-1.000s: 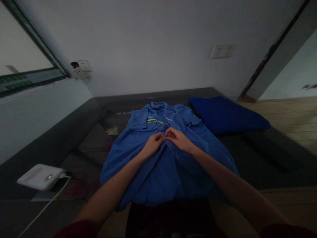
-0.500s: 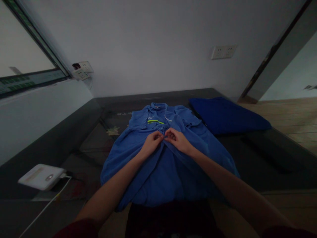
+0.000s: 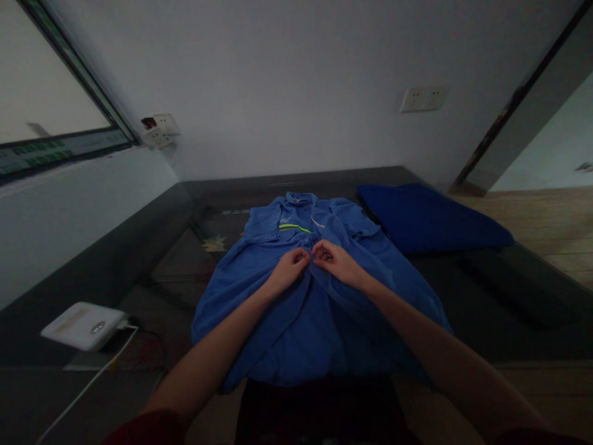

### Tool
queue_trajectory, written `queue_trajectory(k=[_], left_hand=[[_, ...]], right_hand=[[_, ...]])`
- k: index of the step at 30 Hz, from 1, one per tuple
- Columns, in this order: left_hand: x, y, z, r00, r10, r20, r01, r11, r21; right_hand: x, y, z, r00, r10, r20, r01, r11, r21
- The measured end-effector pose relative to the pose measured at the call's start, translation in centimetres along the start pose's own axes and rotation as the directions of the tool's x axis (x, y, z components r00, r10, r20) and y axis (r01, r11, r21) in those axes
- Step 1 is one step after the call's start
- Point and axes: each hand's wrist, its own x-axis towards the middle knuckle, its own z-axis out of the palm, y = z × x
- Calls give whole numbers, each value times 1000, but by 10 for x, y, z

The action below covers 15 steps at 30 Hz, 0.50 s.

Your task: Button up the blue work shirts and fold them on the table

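A blue, collared garment (image 3: 319, 327) lies spread on the dark counter (image 3: 447, 278), front side up, its collar (image 3: 300, 198) at the far end and its broad lower part fanning out to the counter's near edge. Across the chest on the left run a bright yellow-green stripe (image 3: 295, 228) and, just above it, small pale lettering too blurred to read, while a thin white line (image 3: 317, 221) slants on the right. The cloth is rumpled, with loose folds down the middle, and a long front edge slants toward the lower left.
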Motion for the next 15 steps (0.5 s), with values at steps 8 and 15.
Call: queue_trajectory(k=[8,15], left_hand=[[-2,3,0,1000,-7,-12,7,1000,-8],[-1,2,-1,1000,11,21,-10,999,-53]], right_hand=[[-2,-6,-1,1000,-14,-15,13,1000,-23],[-3,-5,0,1000,-18,-2,18,1000,-21]])
